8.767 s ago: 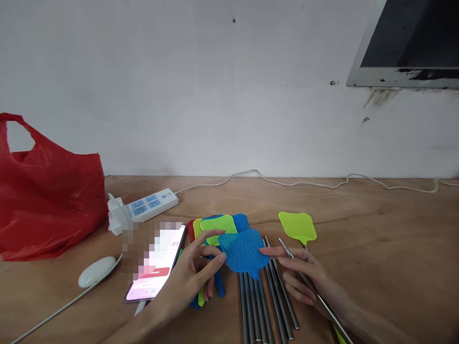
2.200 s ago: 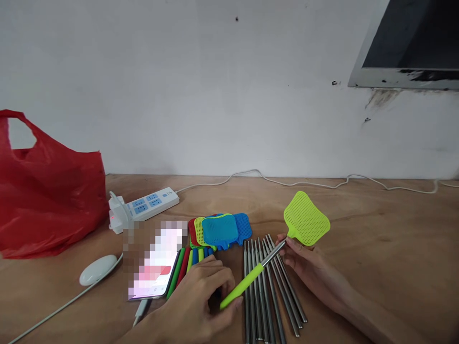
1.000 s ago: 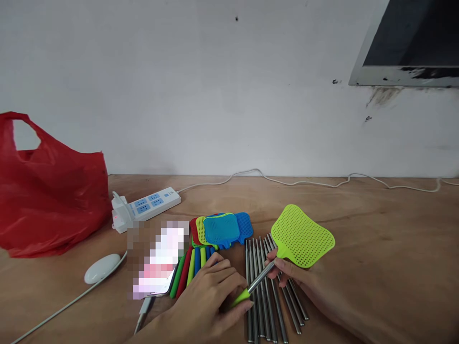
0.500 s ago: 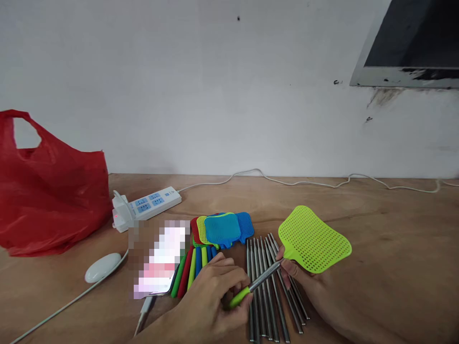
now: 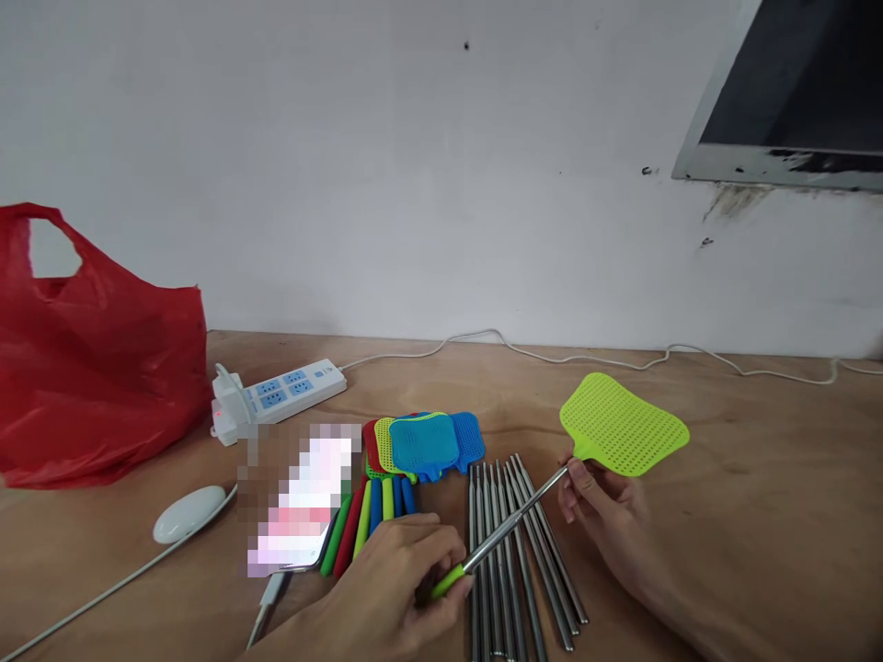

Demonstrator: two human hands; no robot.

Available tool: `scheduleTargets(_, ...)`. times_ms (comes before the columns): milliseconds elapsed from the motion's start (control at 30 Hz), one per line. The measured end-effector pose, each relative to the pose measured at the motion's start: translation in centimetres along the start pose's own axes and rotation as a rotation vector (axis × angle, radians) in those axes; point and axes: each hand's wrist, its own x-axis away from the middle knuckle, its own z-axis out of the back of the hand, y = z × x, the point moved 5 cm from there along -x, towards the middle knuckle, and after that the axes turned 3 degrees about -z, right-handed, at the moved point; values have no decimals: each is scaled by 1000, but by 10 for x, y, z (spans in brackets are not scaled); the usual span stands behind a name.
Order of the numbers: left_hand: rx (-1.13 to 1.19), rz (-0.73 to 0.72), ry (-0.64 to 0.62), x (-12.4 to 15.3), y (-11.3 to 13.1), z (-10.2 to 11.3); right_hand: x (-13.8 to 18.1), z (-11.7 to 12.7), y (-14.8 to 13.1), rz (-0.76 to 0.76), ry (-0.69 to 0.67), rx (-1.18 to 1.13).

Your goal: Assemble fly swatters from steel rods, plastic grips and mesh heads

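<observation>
Perforated lime swatter head lifted higher, telescopic steel shaft drawn longer since half second ago. Soft green grip pinched in left hand; shaft neck pinched by right hand. Swatter held above row of bare steel rods on plywood table; stacked mesh heads left of rods.

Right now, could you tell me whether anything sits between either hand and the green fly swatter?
Nothing does. The left hand grips the green handle end and the right hand pinches the metal shaft just below the mesh head of the green fly swatter, held above the loose metal rods.
</observation>
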Motion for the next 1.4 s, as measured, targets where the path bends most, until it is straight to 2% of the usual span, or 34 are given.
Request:
scheduleTargets(133,22,-2,8,-3,8,3,18,-15,10,-96,-222,169)
scheduleTargets(233,52,28,15,-1,7,3,23,-22,11,-143,-282,173)
scheduleTargets(533,102,91,46,2,2,3,19,-25,8,-168,-265,121)
scheduleTargets(733,66,172,-35,4,4,3,12,-20,6,-186,-123,-114)
scheduleTargets(800,50,181,-53,4,4,2,9,-20,5,-223,-115,-165)
scheduleTargets(1100,4,132,-40,2,6,4,13,-22,6,-267,-122,-102)
scheduleTargets(1300,-11,84,-40,3,7,4,8,-15,2,-307,-80,-210)
scheduleTargets(1400,-13,51,-29,4,6,3,7,-14,2,-299,-87,-176)
